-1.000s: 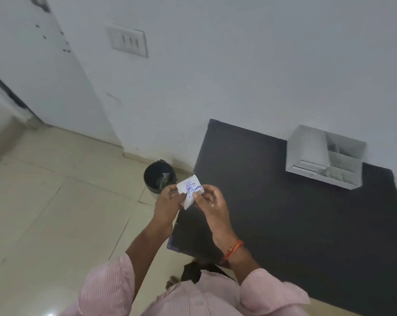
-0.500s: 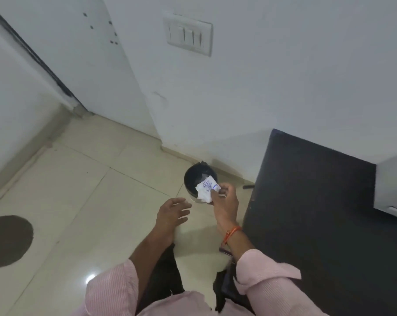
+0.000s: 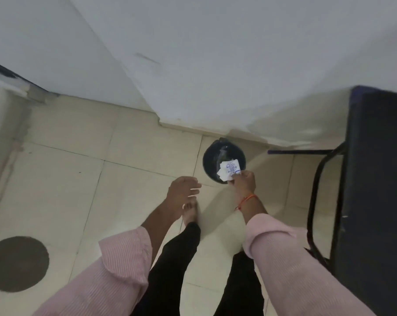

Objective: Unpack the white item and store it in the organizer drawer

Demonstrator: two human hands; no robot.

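Note:
My right hand (image 3: 243, 181) pinches a small white wrapper (image 3: 229, 171) with blue print and holds it over the open top of a small black bin (image 3: 210, 160) on the floor. My left hand (image 3: 182, 192) hangs to the left of the bin with its fingers loosely spread and nothing in it. The organizer and the white item are out of view.
The black table (image 3: 379, 179) stands at the right edge, with its dark metal leg frame (image 3: 316, 201) beside the bin. A white wall (image 3: 215, 65) runs behind the bin. A round dark patch (image 3: 17, 263) marks the pale tiled floor at lower left. My bare foot (image 3: 190, 213) stands below the left hand.
My view has swung left and down from the table to the floor. My left hand let go of the wrapper and my right hand carried it over the bin.

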